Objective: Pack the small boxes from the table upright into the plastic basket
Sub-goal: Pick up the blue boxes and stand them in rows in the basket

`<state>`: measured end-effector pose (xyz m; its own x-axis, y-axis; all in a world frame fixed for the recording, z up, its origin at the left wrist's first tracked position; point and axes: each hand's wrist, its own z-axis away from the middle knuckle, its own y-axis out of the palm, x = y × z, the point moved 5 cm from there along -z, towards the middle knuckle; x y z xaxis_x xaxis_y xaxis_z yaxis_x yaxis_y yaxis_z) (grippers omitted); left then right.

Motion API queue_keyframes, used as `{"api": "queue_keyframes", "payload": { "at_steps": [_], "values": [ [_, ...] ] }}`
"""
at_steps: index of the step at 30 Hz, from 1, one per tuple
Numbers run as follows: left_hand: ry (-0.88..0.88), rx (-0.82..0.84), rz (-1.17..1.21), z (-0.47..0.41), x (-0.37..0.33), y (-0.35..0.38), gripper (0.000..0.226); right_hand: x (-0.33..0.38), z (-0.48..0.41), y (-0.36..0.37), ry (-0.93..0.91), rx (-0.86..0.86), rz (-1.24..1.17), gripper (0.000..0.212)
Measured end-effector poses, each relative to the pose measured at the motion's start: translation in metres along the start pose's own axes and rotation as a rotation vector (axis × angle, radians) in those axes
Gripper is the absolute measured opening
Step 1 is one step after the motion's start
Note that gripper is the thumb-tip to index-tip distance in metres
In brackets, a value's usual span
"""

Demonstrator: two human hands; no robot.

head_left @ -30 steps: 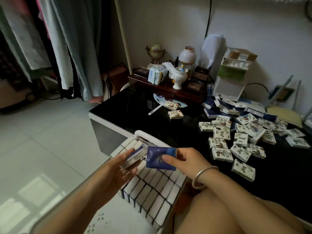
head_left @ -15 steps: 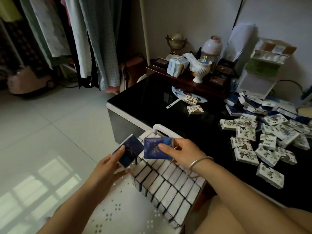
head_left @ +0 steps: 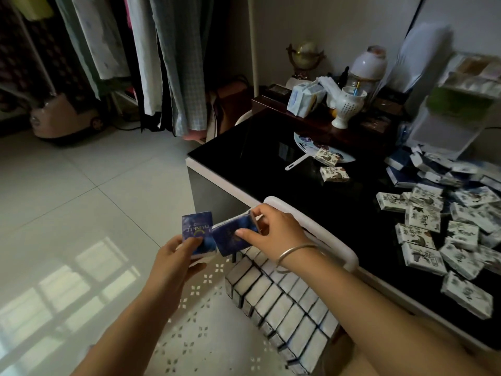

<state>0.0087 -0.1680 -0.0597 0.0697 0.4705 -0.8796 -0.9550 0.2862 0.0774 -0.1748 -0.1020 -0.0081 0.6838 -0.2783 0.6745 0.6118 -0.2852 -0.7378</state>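
My left hand (head_left: 173,263) holds a small dark blue box (head_left: 197,234) upright over the left side of the white plastic basket (head_left: 189,327). My right hand (head_left: 273,232), with a metal bangle on the wrist, grips a second blue box (head_left: 233,236), tilted, right beside the first one and above the basket's far end. Rows of small boxes (head_left: 282,302) stand upright, packed tightly along the basket's right side. Several more small white patterned boxes (head_left: 444,237) lie loose on the black table (head_left: 265,169) at the right.
The basket's white handle (head_left: 320,232) arches behind my right hand. A fan (head_left: 320,150), two stray boxes, a white cup, a globe and a stack of cartons stand at the table's far side. Hanging clothes and tiled floor lie to the left.
The view has swung left. My right hand turned its blue box from face-on to tilted and brought it against the left hand's box; the left hand raised its box upright.
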Motion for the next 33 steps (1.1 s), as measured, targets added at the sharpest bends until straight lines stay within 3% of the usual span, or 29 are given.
{"api": "queue_keyframes", "payload": {
  "at_steps": [5, 10, 17, 21, 25, 33],
  "values": [
    [0.202, -0.207, -0.190, 0.004, -0.008, -0.014, 0.045, -0.005, -0.010, 0.028, -0.008, 0.164, 0.091, 0.030],
    [0.438, -0.286, -0.535, 0.012, -0.018, -0.012, 0.035, 0.013, -0.007, 0.044, -0.258, 0.301, 0.324, 0.037],
    [0.592, -0.359, -0.664, 0.013, -0.022, -0.010, 0.049, 0.016, 0.007, 0.053, -0.536, 0.279, 0.507, 0.008],
    [0.744, -0.397, -0.661, 0.021, -0.027, -0.009, 0.033, 0.003, 0.016, 0.053, -0.565, 0.140, 0.510, 0.007],
    [0.834, -0.279, -0.743, 0.023, -0.026, -0.001, 0.035, -0.002, 0.025, 0.046, -0.564, 0.065, 0.511, 0.013],
    [0.844, 0.005, -0.988, 0.013, 0.000, 0.025, 0.032, -0.013, 0.050, 0.034, -0.465, 0.118, 0.483, 0.037]
  ]
}}
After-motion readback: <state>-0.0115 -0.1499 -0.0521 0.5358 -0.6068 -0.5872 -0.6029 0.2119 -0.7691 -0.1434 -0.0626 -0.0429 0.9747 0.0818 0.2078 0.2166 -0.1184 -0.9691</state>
